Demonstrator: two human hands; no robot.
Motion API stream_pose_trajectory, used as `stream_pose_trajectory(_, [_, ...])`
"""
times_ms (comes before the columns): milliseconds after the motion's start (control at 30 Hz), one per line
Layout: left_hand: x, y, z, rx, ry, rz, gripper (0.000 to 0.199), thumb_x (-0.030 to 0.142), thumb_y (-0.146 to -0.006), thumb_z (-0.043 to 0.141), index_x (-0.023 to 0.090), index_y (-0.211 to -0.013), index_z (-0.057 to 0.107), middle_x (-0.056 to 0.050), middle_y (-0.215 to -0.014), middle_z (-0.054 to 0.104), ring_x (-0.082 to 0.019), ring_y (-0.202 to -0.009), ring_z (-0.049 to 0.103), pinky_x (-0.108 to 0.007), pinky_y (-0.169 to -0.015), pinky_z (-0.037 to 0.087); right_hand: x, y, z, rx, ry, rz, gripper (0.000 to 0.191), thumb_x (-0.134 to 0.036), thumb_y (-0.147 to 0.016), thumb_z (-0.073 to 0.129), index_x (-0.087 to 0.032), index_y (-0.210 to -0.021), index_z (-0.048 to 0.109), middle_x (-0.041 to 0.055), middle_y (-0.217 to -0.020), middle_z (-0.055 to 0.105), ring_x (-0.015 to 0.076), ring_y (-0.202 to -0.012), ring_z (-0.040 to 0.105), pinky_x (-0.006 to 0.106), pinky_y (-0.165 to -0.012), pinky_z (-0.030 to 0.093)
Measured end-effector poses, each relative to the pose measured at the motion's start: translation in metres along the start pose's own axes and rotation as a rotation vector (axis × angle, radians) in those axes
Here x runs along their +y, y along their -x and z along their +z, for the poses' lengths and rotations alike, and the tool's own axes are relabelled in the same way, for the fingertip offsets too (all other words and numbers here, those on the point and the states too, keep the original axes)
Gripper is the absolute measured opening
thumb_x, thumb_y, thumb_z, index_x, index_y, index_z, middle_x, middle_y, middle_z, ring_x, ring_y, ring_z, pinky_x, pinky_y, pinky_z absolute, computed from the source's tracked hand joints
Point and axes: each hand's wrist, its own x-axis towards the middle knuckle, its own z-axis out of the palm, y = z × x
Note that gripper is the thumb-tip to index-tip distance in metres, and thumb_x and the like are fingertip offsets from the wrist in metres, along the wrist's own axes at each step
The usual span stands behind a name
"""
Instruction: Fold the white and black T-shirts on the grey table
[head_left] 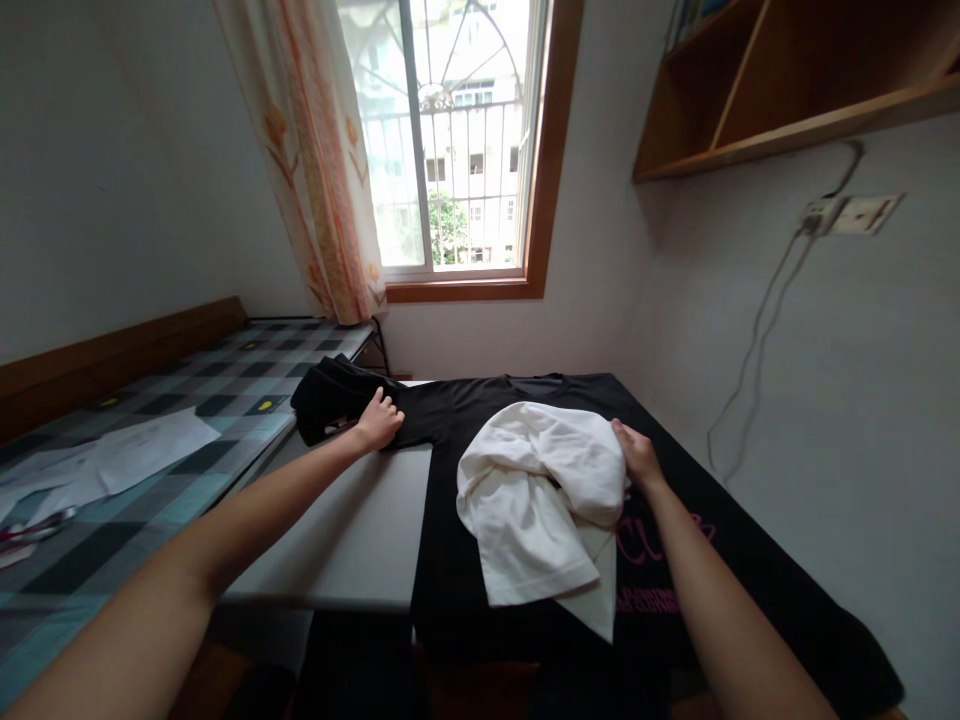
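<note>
A black T-shirt [450, 480] with pink lettering lies spread over the table, its neckline toward the window. My left hand [381, 420] is closed at the end of its left-hand sleeve, beside a dark bundle [330, 395] that looks like a black bag. On top of the T-shirt rests a crumpled white garment [536, 490] with a stitched hem; its exact kind cannot be made out. My right hand [637, 455] grips the right edge of this white garment, fingers partly hidden behind the fabric.
The white table [337, 540] shows bare at left. Beyond it, a bed with a checked cover [262, 370] carries loose papers [142, 450]. A curtain [322, 160] hangs by the window. Cords run from a wall socket [862, 213] at right, below a wooden shelf [795, 130].
</note>
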Motion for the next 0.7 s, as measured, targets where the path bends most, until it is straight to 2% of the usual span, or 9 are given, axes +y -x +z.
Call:
stream_pose_trajectory(100, [0.018,-0.005,-0.004,0.096,0.119,0.012,0.021,0.017,-0.083,0.056,0.015,-0.1,0.068,-0.013,-0.099,0.068,-0.029,-0.103,0.058,-0.051,-0.104,0.029,-0.004,0.001,0.001,0.006,-0.007,-0.016,0.065,-0.081,-0.069,0.049,-0.018,-0.073,0.066,0.0098,-0.074,0.07,0.0247,-0.074,0.062,0.033,-0.067,0.045])
stream_pose_trajectory(233, [0.057,-0.016,-0.018,0.179,0.526,0.094,0.039,0.041,-0.09,0.055,0.025,-0.125,0.06,-0.011,-0.126,0.057,-0.026,-0.109,0.059,-0.042,-0.095,0.045,-0.01,0.002,0.002,0.078,-0.044,-0.011,0.064,-0.082,-0.057,0.059,-0.019,-0.068,0.061,0.0086,-0.069,0.066,0.0219,-0.066,0.059,0.033,-0.062,0.045])
stream_pose_trajectory(300, [0.08,-0.019,-0.029,0.224,0.671,0.186,0.048,0.049,-0.087,0.058,0.028,-0.13,0.056,-0.011,-0.135,0.049,-0.026,-0.118,0.055,-0.041,-0.096,0.046,-0.014,0.002,0.002,0.122,-0.045,-0.026,0.064,-0.082,-0.056,0.06,-0.019,-0.067,0.059,0.0078,-0.067,0.065,0.0206,-0.063,0.058,0.033,-0.06,0.045])
stream_pose_trajectory(400, [0.113,-0.021,-0.047,0.279,0.718,0.329,0.059,0.052,-0.08,0.067,0.028,-0.133,0.053,-0.013,-0.136,0.046,-0.029,-0.125,0.049,-0.046,-0.104,0.041,-0.018,0.002,0.001,0.225,-0.037,-0.064,0.062,-0.082,-0.061,0.057,-0.02,-0.067,0.057,0.0056,-0.064,0.062,0.0182,-0.059,0.055,0.032,-0.059,0.045])
stream_pose_trajectory(500, [0.137,-0.026,-0.056,0.302,0.709,0.319,0.066,0.049,-0.077,0.071,0.024,-0.135,0.051,-0.015,-0.138,0.044,-0.031,-0.125,0.049,-0.045,-0.103,0.041,-0.02,0.003,0.0,0.285,-0.052,-0.068,0.061,-0.081,-0.063,0.056,-0.02,-0.068,0.057,0.0042,-0.063,0.06,0.0172,-0.058,0.053,0.03,-0.056,0.045])
stream_pose_trajectory(533, [0.142,-0.029,-0.056,0.302,0.712,0.293,0.064,0.046,-0.078,0.071,0.024,-0.134,0.052,-0.015,-0.138,0.044,-0.03,-0.124,0.05,-0.043,-0.101,0.043,-0.02,0.003,0.0,0.283,-0.061,-0.064,0.061,-0.081,-0.063,0.056,-0.02,-0.069,0.057,0.0039,-0.062,0.06,0.0169,-0.058,0.053,0.03,-0.055,0.044])
stream_pose_trajectory(600, [0.15,-0.036,-0.053,0.263,0.724,0.248,0.043,0.037,-0.08,0.069,0.022,-0.119,0.062,-0.012,-0.13,0.052,-0.026,-0.113,0.057,-0.039,-0.095,0.045,-0.021,0.003,0.0,0.267,-0.071,-0.054,0.062,-0.082,-0.061,0.057,-0.02,-0.069,0.057,0.0032,-0.06,0.059,0.0161,-0.055,0.052,0.029,-0.053,0.043])
stream_pose_trajectory(667, [0.153,-0.044,-0.049,0.199,0.777,0.208,0.015,0.028,-0.082,0.064,0.019,-0.094,0.068,-0.007,-0.106,0.064,-0.021,-0.094,0.063,-0.034,-0.086,0.046,-0.022,0.004,-0.001,0.251,-0.055,-0.054,0.063,-0.083,-0.061,0.056,-0.02,-0.066,0.057,0.003,-0.057,0.058,0.0157,-0.053,0.05,0.029,-0.051,0.041])
stream_pose_trajectory(700, [0.153,-0.048,-0.048,0.186,0.843,0.172,0.011,0.028,-0.083,0.062,0.018,-0.082,0.066,-0.005,-0.091,0.065,-0.019,-0.083,0.063,-0.031,-0.08,0.047,-0.022,0.004,-0.001,0.252,-0.039,-0.053,0.064,-0.084,-0.062,0.053,-0.02,-0.064,0.057,0.0035,-0.057,0.058,0.0161,-0.053,0.05,0.029,-0.051,0.041])
